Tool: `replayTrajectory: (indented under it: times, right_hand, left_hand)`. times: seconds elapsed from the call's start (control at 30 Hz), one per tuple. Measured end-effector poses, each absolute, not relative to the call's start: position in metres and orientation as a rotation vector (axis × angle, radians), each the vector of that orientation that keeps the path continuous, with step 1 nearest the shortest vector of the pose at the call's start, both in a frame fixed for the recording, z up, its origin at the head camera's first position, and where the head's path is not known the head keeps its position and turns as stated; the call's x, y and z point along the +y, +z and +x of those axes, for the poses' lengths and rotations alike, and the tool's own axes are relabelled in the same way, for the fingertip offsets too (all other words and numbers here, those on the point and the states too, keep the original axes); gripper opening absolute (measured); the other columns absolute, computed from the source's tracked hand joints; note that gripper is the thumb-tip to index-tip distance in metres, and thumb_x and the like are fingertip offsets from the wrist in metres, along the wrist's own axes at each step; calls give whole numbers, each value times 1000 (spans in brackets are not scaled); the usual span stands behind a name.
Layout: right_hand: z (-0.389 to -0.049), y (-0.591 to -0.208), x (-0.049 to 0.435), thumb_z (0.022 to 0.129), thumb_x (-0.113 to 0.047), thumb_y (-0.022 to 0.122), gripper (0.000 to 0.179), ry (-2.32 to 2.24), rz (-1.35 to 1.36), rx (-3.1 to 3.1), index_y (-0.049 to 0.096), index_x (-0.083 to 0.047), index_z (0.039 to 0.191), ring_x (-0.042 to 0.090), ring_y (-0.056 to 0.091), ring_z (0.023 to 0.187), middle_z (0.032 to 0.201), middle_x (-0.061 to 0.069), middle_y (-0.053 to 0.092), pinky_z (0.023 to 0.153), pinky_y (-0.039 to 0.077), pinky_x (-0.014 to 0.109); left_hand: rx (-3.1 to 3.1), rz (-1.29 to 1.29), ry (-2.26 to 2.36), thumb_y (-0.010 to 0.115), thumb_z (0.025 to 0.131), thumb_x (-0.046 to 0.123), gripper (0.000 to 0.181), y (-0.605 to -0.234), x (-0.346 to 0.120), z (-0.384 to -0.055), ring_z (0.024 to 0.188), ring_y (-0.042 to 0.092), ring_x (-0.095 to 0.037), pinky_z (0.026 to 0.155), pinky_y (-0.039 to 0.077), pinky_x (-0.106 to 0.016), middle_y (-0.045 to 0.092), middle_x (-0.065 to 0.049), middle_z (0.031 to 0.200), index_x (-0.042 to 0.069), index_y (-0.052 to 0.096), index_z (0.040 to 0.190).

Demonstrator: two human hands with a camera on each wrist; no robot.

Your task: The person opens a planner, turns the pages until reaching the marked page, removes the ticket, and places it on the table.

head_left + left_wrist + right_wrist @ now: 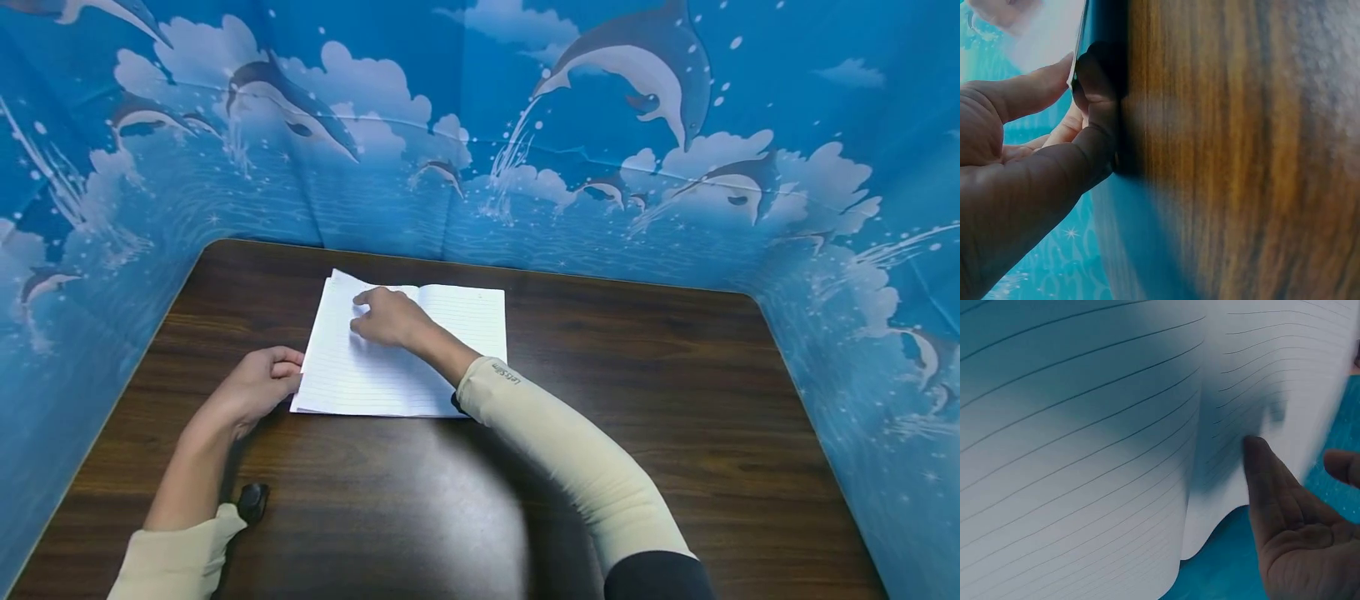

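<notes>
An open notebook with white lined pages lies on the dark wooden table. At its left edge, my left hand pinches the side of the notebook. The left wrist view shows the thumb on the upper face of the notebook's thin edge, with curled fingers underneath. My right hand reaches across over the upper part of the left page, fingers extended. In the right wrist view, the fingertips of that hand are close to the lined page, which bends near the fold.
The brown wood-grain table extends to the right and in front of the notebook. A blue curtain printed with dolphins and clouds surrounds its back and sides. A small black device sits at the left sleeve.
</notes>
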State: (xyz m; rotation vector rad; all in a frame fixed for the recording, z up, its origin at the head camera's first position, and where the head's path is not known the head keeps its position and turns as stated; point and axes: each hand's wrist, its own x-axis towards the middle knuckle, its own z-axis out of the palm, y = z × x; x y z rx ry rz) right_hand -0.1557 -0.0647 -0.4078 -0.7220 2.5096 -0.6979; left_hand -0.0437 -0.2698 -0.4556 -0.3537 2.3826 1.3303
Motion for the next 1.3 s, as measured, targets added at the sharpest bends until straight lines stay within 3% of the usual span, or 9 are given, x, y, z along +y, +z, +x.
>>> replayTrajectory:
  times: [0.13, 0.23, 0.33, 0.43, 0.6, 0.73, 0.93, 1.13, 1.3]
  right_hand:
    - [-154, -411, -63, 104, -21, 68, 50, -512, -849, 2468, 60, -12, 153, 17, 65, 132, 150, 5, 67, 106, 51, 28]
    - [-150, -415, -62, 103, -21, 73, 52, -349, -963, 2447, 61, -12, 153, 20, 59, 143, 155, 4, 64, 115, 48, 32]
    - [-144, -419, -60, 100, -23, 77, 55, -203, -1035, 2475, 61, -17, 153, 21, 59, 141, 154, 0, 64, 110, 53, 34]
    - [-139, -423, -59, 98, -25, 80, 55, -96, -1097, 2519, 63, -20, 150, 20, 61, 133, 147, -3, 68, 100, 58, 36]
    - [-133, -427, -57, 98, -24, 80, 43, 7, -1164, 2562, 69, -23, 140, 19, 61, 118, 132, -4, 69, 89, 61, 38]
    - [-132, -428, -57, 101, -24, 77, 36, 50, -1178, 2568, 70, -23, 136, 18, 61, 117, 131, -4, 67, 88, 62, 37]
    - [-130, -428, -59, 102, -26, 76, 37, 75, -1168, 2563, 69, -23, 138, 17, 60, 118, 133, -4, 67, 90, 61, 36]
    - [-128, -428, -59, 103, -26, 74, 37, 84, -1150, 2571, 68, -25, 139, 16, 60, 120, 151, -5, 62, 92, 61, 36]
    - [-126, -427, -58, 104, -19, 69, 31, 108, -1182, 2572, 69, -20, 135, 16, 62, 117, 137, -2, 67, 90, 61, 36]
  left_hand:
    - [2373, -345, 1388, 50, 111, 4, 40, -456, -267, -44, 87, 65, -8, 72, 55, -24, 73, -22, 116, -19, 45, 143]
    - [2356, -379, 1407, 44, 114, 9, 41, -455, -265, -44, 85, 64, -9, 72, 55, -25, 73, -17, 112, -19, 45, 144]
    - [2346, -420, 1408, 38, 117, 16, 46, -454, -263, -45, 88, 63, -12, 73, 56, -25, 69, -14, 111, -18, 44, 147]
    - [2345, -423, 1381, 39, 118, 24, 51, -453, -263, -45, 96, 64, -18, 79, 56, -29, 67, -19, 117, -17, 45, 149]
    - [2367, -359, 1295, 62, 111, 30, 60, -454, -266, -44, 110, 64, -28, 90, 50, -35, 68, -29, 133, -13, 44, 149]
    - [2391, -341, 1271, 71, 105, 25, 63, -456, -267, -44, 105, 65, -27, 85, 50, -29, 71, -27, 129, -12, 44, 149]
    - [2395, -359, 1265, 71, 105, 22, 60, -457, -265, -43, 103, 65, -26, 79, 50, -24, 73, -25, 126, -11, 46, 149]
    - [2398, -370, 1247, 70, 106, 21, 60, -455, -264, -44, 101, 65, -26, 80, 50, -28, 73, -23, 123, -12, 45, 149]
    - [2403, -379, 1245, 70, 105, 20, 59, -455, -263, -44, 98, 65, -25, 78, 50, -28, 73, -22, 120, -12, 45, 148]
